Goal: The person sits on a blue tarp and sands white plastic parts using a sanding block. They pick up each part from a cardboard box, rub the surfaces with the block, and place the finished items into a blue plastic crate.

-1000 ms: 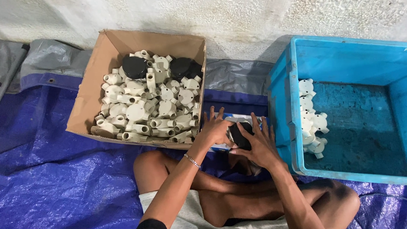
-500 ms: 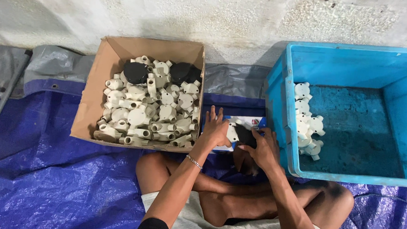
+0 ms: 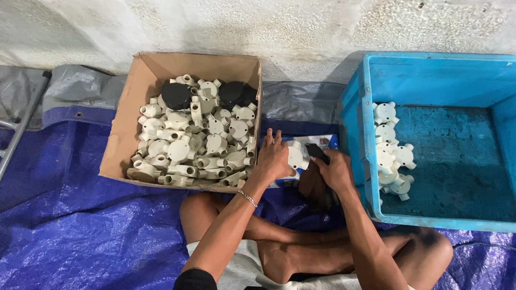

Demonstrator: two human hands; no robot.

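While our left hand [image 3: 274,157] grips the white part [image 3: 297,155], our right hand [image 3: 334,169] should press the black lid [image 3: 316,152] on straight.

Blue tarpaulin [image 3: 59,234] covers the floor, grey sheet [image 3: 78,91] at its far left edge. Metal frame [image 3: 4,149] far left. Rough pale wall [image 3: 217,19] behind.

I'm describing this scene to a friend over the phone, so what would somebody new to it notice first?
First, the cardboard box at left, heaped with cream plastic pipe fittings and two black round caps. Next, the big blue plastic crate at right, holding only a few of the same fittings along its left wall. Between them, the left hand holds a cream fitting while the right hand grips a dark piece.
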